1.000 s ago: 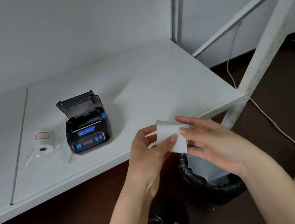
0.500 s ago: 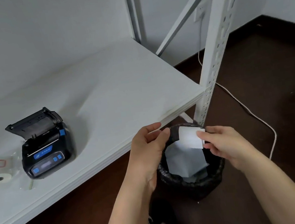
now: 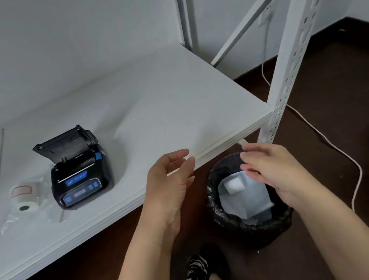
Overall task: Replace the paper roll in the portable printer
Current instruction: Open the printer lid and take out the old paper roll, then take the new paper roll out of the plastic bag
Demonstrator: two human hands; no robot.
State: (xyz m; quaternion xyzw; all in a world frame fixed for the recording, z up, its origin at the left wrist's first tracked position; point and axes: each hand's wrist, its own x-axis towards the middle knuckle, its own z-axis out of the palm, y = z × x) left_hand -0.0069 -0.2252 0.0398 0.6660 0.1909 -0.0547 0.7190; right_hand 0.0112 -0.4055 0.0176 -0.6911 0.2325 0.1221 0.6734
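Left hand (image 3: 170,186), right hand (image 3: 274,171) relaxed, seemingly empty, above bin (image 3: 219,217).

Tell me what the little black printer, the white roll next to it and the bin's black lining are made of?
The printer looks like hard matte black plastic with blue buttons, going by its moulded edges. The roll seems to be white paper wound round a dark core, inside clear, crinkly, shiny wrap. The bin's lining looks like a thin black plastic bag: wrinkled and glossy.
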